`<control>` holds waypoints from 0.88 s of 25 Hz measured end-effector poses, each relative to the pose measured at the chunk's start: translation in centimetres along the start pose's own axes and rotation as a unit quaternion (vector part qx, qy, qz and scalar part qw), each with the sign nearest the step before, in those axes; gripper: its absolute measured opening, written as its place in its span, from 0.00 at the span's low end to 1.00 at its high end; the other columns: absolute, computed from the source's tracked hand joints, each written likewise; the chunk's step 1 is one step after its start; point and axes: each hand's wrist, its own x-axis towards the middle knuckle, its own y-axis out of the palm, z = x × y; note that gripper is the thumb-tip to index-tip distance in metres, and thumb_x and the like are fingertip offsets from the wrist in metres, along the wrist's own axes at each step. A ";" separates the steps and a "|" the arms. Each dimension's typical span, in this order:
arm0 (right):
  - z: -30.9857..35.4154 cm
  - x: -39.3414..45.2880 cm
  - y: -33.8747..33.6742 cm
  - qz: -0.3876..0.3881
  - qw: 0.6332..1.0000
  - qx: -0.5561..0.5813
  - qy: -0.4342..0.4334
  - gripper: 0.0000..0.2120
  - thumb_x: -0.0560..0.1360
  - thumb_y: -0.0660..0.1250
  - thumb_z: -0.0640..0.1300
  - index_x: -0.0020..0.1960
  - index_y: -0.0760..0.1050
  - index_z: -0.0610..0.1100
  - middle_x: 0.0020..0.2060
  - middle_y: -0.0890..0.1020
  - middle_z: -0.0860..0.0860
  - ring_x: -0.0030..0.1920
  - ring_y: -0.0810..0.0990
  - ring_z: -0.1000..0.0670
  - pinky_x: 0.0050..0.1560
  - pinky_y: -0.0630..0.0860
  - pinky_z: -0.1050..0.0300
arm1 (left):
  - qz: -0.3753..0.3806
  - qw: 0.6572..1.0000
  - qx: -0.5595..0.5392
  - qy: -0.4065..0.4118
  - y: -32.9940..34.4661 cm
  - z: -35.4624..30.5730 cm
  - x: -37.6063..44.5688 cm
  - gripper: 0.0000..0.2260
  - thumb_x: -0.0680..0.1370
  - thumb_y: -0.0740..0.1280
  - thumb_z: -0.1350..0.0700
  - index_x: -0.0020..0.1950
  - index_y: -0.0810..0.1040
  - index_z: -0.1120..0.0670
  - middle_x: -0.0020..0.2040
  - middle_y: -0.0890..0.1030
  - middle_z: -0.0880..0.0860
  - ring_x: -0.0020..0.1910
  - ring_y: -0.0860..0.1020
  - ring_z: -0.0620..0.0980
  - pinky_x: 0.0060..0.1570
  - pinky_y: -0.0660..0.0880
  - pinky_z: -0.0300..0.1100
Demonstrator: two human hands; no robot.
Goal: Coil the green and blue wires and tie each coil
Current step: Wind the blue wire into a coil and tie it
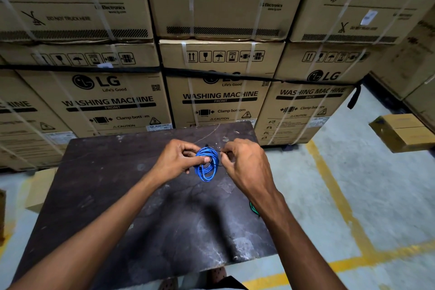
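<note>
Blue coil [206, 164] upright between hands

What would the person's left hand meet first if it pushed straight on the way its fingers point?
Most likely the right hand: the left hand, already gripping the coiled blue wire, points across it. Depth is uncertain.

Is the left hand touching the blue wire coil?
Touching. The head view shows the left hand pinching the blue wire coil, its thumb pressed on the strands.
</note>
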 end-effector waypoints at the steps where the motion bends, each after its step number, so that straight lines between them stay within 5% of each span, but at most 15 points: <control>1: 0.0 0.0 0.0 0.001 1.000 -0.002 0.000 0.03 0.74 0.70 0.43 0.42 0.81 0.45 0.36 0.80 0.50 0.41 0.77 0.48 0.40 0.74 0.51 | 0.001 1.000 0.001 0.001 0.0 0.0 0.0 0.05 0.73 0.78 0.56 0.47 0.88 0.55 0.36 0.86 0.61 0.28 0.72 0.45 0.24 0.69 0.36; 18: 0.1 0.5 -0.1 0.053 0.998 -0.032 0.007 0.05 0.76 0.67 0.44 0.47 0.81 0.46 0.40 0.82 0.48 0.46 0.78 0.44 0.42 0.75 0.49 | 0.020 0.997 0.076 0.029 0.1 0.2 0.0 0.05 0.72 0.79 0.54 0.45 0.88 0.52 0.35 0.86 0.54 0.29 0.75 0.47 0.27 0.69 0.39; 22: 0.3 1.0 0.7 0.057 0.995 0.034 0.076 0.02 0.75 0.70 0.47 0.45 0.79 0.49 0.38 0.83 0.53 0.42 0.80 0.50 0.40 0.77 0.54 | 0.018 0.994 0.102 0.038 0.2 -0.3 -0.1 0.04 0.72 0.79 0.54 0.45 0.88 0.50 0.35 0.87 0.51 0.28 0.77 0.45 0.26 0.71 0.38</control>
